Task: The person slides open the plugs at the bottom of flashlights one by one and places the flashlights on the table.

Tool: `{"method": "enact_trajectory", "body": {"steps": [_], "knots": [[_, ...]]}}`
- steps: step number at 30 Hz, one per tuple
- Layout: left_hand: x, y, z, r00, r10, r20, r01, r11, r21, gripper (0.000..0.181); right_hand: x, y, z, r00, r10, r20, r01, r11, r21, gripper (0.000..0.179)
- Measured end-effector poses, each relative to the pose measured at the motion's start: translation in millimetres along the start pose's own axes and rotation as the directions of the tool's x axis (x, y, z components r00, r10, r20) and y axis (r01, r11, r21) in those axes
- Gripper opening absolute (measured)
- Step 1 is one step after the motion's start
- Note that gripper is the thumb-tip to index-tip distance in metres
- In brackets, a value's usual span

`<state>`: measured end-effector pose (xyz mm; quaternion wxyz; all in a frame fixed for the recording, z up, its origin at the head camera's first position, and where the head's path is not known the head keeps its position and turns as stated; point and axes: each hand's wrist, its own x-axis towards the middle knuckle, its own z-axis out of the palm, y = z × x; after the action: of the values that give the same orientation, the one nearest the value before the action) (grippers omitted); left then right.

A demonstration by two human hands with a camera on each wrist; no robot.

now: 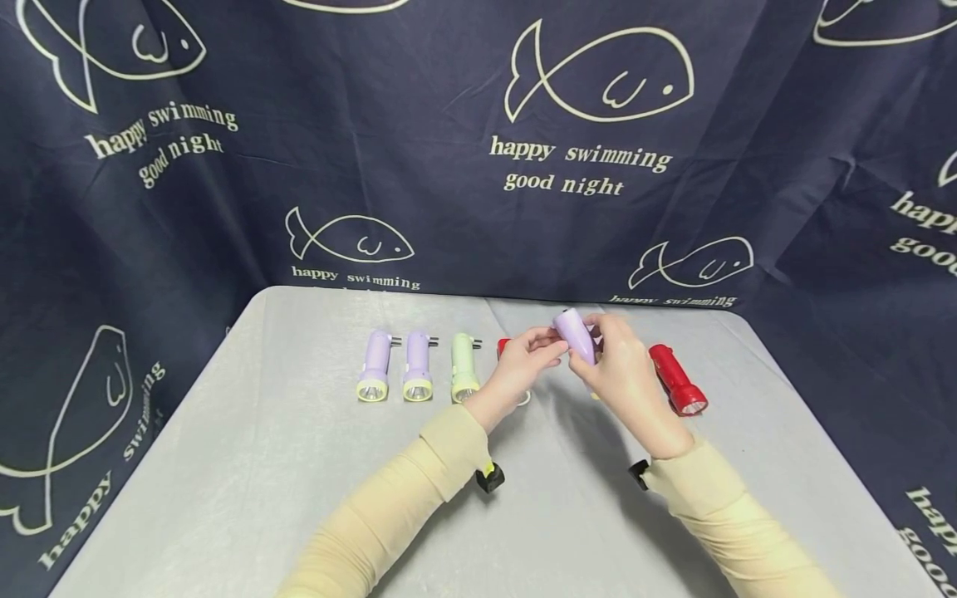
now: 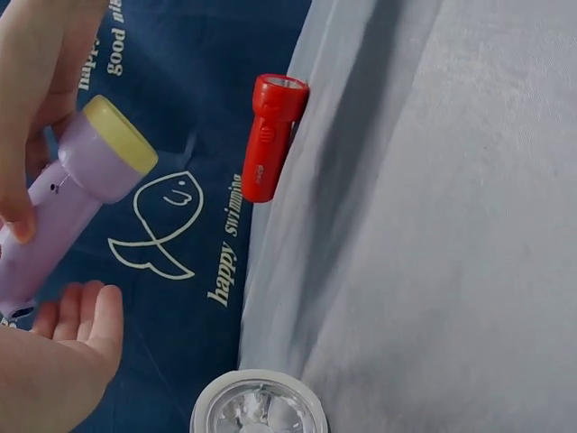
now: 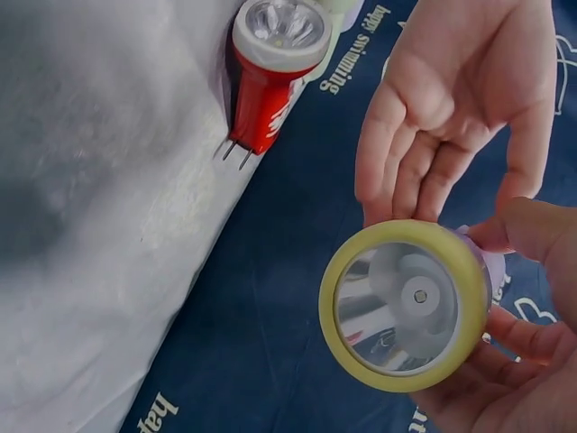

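Observation:
My right hand [image 1: 620, 357] grips a purple flashlight [image 1: 574, 334] above the table, thumb on one side and fingers on the other. Its tail end tilts up toward the back, and its yellow-rimmed lens [image 3: 401, 307] faces the right wrist camera. My left hand [image 1: 523, 365] is beside the flashlight, its fingers extended and palm turned up right by the body in the left wrist view. Behind the left hand, a red flashlight with a white rim [image 3: 261, 104] is partly hidden in the head view; two plug prongs stick out of it.
Left of my hands, two purple flashlights [image 1: 377, 357] and a green flashlight [image 1: 463, 365] lie in a row, lens ends toward me. An all-red flashlight [image 1: 676, 380] lies to the right. The grey-covered table [image 1: 247, 465] ends at a dark blue fish-print curtain [image 1: 449, 166].

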<state>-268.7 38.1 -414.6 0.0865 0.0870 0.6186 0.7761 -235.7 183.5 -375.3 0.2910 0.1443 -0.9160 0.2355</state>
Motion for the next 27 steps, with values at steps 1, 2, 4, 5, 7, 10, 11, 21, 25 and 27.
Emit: {"method": "enact_trajectory", "body": {"steps": [1,2,4,5,7,10,11,21,25,27], "knots": [[0.1,-0.4,-0.1,1.0,0.007,-0.008,-0.007,1.0,-0.014,0.033,-0.1,-1,1,1.0,-0.01,-0.007,0.01,1.0,0.005,0.039],[0.3,-0.9,-0.3,1.0,0.015,-0.015,-0.016,1.0,-0.025,0.032,-0.2,-3,1,1.0,-0.019,-0.014,0.019,1.0,0.01,0.04],[0.5,-1.6,-0.7,0.999,0.029,-0.032,-0.03,0.999,-0.045,0.03,-0.2,-5,3,0.999,-0.034,-0.028,0.035,0.999,0.014,0.04],[0.6,-2.0,-1.0,0.999,0.037,-0.037,-0.039,0.998,-0.051,0.029,-0.3,-6,3,0.999,-0.039,-0.035,0.04,0.999,0.016,0.04],[0.7,-2.8,-1.7,0.998,0.052,-0.043,-0.054,0.997,-0.059,0.029,-0.3,-8,4,0.998,-0.041,-0.044,0.042,0.999,0.018,0.04],[0.5,-3.0,-2.3,0.996,0.078,-0.038,-0.081,0.994,-0.078,0.029,0.2,-9,5,0.998,-0.042,-0.054,0.043,0.999,0.023,0.04],[0.5,-3.0,-2.5,0.996,0.085,-0.034,-0.088,0.993,-0.083,0.029,0.4,-10,5,0.998,-0.042,-0.057,0.043,0.999,0.028,0.04],[-2.1,1.0,-1.8,0.994,0.099,-0.037,-0.102,0.99,-0.1,0.029,-1.0,-12,6,0.997,-0.041,-0.071,0.045,0.997,0.063,0.038],[-4.7,7.1,-4.0,0.995,0.104,-0.01,-0.104,0.991,-0.089,0.029,-1.0,-13,5,0.997,-0.047,-0.068,0.052,0.996,0.076,0.038],[-4.7,8.6,-5.9,0.995,0.102,0.002,-0.102,0.991,-0.086,0.03,-0.8,-14,5,0.996,-0.052,-0.068,0.057,0.995,0.083,0.039]]}}
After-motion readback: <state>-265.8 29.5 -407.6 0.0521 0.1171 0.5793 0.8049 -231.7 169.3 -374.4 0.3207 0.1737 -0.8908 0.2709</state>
